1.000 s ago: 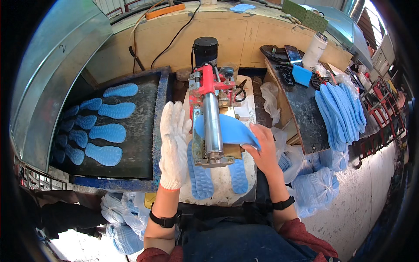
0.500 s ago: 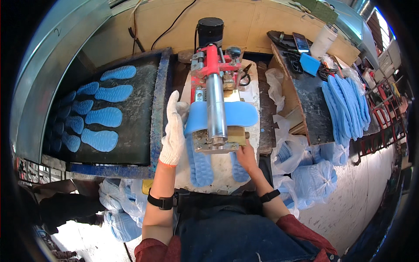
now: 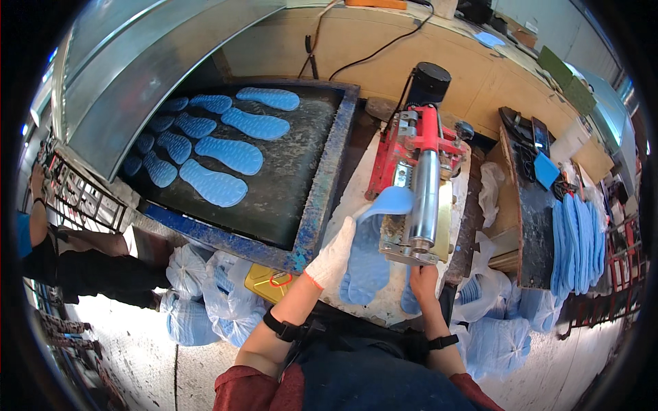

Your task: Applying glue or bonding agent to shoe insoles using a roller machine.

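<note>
My left hand (image 3: pixel 337 252), in a white glove, pinches the end of a light blue shoe insole (image 3: pixel 389 201). The insole sticks out to the left of the steel roller (image 3: pixel 423 198) of a red bench machine (image 3: pixel 419 147). My bare right hand (image 3: pixel 423 279) is at the front end of the machine, just below the roller's tip, and its fingertips are hidden there. Under both hands, more blue insoles (image 3: pixel 367 264) lie in a pile on the white bench top.
A black conveyor belt (image 3: pixel 288 185) in a blue frame carries several blue insoles (image 3: pixel 214 183) to the left. Stacked insoles (image 3: pixel 574 233) lie on a table to the right. Plastic bags of insoles (image 3: pixel 195 301) sit on the floor. Another person (image 3: pixel 48 243) works at far left.
The insole has passed from the right of the roller to its left, where my left hand now holds its end. My right hand let go and dropped to the machine's front.
</note>
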`<state>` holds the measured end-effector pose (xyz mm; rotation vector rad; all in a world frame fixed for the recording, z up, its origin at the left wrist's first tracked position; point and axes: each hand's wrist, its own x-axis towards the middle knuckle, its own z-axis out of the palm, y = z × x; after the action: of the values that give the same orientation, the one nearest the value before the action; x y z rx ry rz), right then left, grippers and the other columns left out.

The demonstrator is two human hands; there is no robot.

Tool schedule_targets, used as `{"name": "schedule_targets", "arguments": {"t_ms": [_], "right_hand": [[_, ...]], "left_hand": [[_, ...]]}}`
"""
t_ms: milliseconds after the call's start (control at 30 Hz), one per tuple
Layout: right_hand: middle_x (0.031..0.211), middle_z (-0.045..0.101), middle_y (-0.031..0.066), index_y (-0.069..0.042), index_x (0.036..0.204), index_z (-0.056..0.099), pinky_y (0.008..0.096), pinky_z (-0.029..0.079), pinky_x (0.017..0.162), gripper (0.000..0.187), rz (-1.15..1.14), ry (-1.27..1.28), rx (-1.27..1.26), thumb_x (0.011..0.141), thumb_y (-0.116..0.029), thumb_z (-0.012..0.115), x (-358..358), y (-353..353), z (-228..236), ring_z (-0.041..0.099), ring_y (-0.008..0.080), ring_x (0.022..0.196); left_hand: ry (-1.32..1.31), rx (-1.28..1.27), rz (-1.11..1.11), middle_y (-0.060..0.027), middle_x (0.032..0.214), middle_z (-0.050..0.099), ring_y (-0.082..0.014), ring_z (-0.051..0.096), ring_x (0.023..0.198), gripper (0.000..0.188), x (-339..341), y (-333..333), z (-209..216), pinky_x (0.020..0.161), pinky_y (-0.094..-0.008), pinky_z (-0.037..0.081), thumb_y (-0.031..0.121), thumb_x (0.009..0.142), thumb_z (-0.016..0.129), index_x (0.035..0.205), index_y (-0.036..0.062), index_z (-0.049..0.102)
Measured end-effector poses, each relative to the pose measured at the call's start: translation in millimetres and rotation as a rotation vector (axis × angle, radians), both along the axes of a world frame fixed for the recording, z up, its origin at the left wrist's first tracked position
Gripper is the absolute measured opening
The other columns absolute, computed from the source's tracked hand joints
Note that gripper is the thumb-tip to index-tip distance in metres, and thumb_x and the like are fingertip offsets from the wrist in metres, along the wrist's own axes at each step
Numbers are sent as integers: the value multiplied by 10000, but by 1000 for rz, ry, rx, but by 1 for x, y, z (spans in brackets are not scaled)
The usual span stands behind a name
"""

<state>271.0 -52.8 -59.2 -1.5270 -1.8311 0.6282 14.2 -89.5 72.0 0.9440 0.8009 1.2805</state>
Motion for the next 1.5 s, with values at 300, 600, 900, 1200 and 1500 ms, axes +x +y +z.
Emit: {"name": "schedule_targets", "arguments": {"t_ms": [300,600,900,1200,1500], "right_hand": [[1149,664,167,-95,1132,686,518,449,935,295,299,-208,287,867,-224,676,-66,7,25,596,402,1069],[1264,595,173,-27,1291,563,452,426,1004,596,289,-97,160,823,-325,780,-70,13,-11,552,347,1158],[1281,582,113,-39,1318,529,392,423,1005,426,-4,759,-367,936,-197,635,-22,17,-13,542,260,1155],[1161,581,94,-92,1375,530,308,431,916,446,-166,473,154,940,8,533,48,25,111,550,200,1046],[1086,562,115,-183,1254,674,354,465,823,572,41,-103,624,774,121,615,26,40,173,537,284,933]], "left_hand": [[-516,-360,397,-97,1387,540,-231,541,1245,664,-19,-47,28,1077,-401,424,565,1033,330,1481,80,391],[-708,-182,777,-129,1344,532,-301,555,1198,567,-89,18,15,1016,-488,466,460,1018,478,1389,33,438],[-557,-169,812,-144,1249,563,-319,546,1177,371,-104,15,-12,1022,-489,445,324,1040,418,1312,75,459],[159,-29,957,-234,1547,303,-349,321,1435,722,-65,-36,34,1161,-462,283,465,1013,457,1529,7,243],[-40,191,471,-229,1561,285,-362,303,1441,688,23,2,96,1180,-478,249,473,1043,379,1541,26,219]]}}
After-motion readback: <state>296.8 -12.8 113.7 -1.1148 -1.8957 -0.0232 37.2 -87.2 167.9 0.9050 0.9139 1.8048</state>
